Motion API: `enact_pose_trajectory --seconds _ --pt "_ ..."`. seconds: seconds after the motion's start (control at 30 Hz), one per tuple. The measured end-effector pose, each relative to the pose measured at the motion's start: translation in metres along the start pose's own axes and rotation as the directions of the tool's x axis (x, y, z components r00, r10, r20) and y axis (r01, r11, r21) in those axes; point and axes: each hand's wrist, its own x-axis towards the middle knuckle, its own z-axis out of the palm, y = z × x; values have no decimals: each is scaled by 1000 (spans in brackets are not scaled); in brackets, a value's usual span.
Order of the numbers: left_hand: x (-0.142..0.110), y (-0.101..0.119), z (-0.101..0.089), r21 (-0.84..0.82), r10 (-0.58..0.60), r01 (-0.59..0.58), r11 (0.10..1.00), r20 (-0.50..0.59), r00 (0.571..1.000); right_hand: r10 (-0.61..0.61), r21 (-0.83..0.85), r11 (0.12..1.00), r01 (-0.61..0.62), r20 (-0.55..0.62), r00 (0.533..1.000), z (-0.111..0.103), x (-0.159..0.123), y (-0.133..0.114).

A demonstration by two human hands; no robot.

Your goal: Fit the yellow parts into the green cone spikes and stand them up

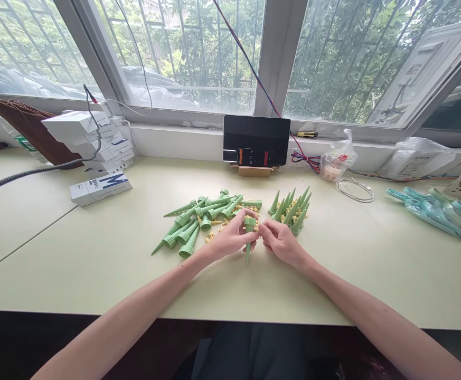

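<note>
My left hand (236,236) is wrapped round a green plant watering spike (249,224), its wide cap end up and its point down. Fingers of my right hand (281,240) pinch a small yellow valve (256,228) at the side of that spike; whether it sits in the spike's hole is hidden. Left of my hands lies a loose heap of green spikes (190,232), with small yellow valves (209,237) scattered among them. Beyond my right hand, a group of spikes (291,211) stands with points up, yellow pieces showing between them.
At the back, a phone (255,157) leans on a black tablet (256,134). White boxes (101,188) and a coiled cable (56,167) are at the left. To the right are a knotted plastic bag (337,161), a white cable (355,191) and teal plastic items (432,211).
</note>
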Motion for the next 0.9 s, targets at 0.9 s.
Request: enact_pose_trajectory --seconds 0.9 --pt "0 -2 -1 17 -9 10 1000 -27 1000 -5 -49 999 6 31 1000 0 0 -5"
